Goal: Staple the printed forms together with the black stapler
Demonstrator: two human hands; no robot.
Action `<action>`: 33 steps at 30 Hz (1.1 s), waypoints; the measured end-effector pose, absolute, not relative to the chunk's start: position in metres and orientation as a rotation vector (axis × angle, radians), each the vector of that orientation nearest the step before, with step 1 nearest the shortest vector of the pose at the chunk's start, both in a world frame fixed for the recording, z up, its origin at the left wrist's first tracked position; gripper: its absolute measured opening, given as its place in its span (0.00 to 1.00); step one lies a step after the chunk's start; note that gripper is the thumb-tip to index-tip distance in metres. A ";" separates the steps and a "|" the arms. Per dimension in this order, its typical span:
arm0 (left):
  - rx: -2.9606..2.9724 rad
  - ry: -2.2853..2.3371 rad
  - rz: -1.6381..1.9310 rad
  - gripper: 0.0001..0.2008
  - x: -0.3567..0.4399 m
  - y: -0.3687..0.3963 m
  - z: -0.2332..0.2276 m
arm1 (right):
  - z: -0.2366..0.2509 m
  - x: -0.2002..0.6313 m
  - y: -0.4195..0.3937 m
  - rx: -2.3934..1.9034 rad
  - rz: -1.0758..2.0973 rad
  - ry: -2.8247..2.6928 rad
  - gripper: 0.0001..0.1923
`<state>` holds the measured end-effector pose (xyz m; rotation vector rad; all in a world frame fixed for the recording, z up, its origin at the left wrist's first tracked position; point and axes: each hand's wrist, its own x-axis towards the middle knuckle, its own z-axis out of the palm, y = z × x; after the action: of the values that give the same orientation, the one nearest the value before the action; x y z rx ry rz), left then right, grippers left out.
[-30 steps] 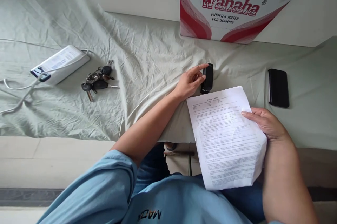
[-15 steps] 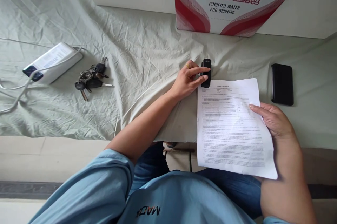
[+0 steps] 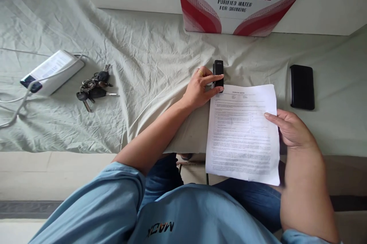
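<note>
My left hand [image 3: 198,90] is closed around a small black stapler [image 3: 219,68], its thumb and a finger lying across the top. The top left corner of a printed sheet of paper [image 3: 243,141] lies against the stapler's near end; whether it sits between the jaws cannot be made out. On the sheet's right edge my right hand [image 3: 295,129] keeps a pinch, thumb on top and the other fingers mostly hidden underneath. The lower part of the paper hangs over the table's front edge, above my lap.
A black phone [image 3: 302,87] rests on the cloth-covered table [image 3: 155,45] at the right. Toward the left are a bunch of keys [image 3: 96,87] and a white power device [image 3: 53,72] with cables. A Wahaha water carton [image 3: 226,15] stands at the back.
The paper's right side has straightened, and its lower right corner has swung left. Both hands keep their holds. The whole view has shifted slightly.
</note>
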<state>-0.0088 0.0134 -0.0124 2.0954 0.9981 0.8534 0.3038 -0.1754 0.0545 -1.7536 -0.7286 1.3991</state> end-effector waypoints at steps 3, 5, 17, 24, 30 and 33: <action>2.087 1.025 0.841 0.25 -0.006 0.011 -0.009 | 0.051 0.300 -0.173 -1.740 1.300 -0.757 0.32; 2.019 1.015 0.835 0.26 -0.007 0.010 -0.006 | 0.052 0.304 -0.175 -1.763 1.314 -0.789 0.33; 1.421 0.896 0.871 0.47 -0.018 0.013 0.003 | 0.051 0.314 -0.171 -1.610 1.076 -0.728 0.29; 1.322 0.676 0.806 0.34 -0.020 0.015 0.002 | 0.020 0.298 -0.142 -1.554 1.001 -0.814 0.30; 1.274 0.740 0.847 0.34 -0.018 0.015 0.000 | 0.012 0.305 -0.137 -1.527 0.835 -0.790 0.32; 1.236 0.742 0.855 0.38 -0.017 0.013 -0.002 | 0.017 0.307 -0.133 -1.508 0.754 -0.809 0.30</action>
<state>-0.0168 0.0129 -0.0021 1.2365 0.7416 0.8546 0.3071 -0.1333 0.0166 -1.5081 -0.8091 0.7540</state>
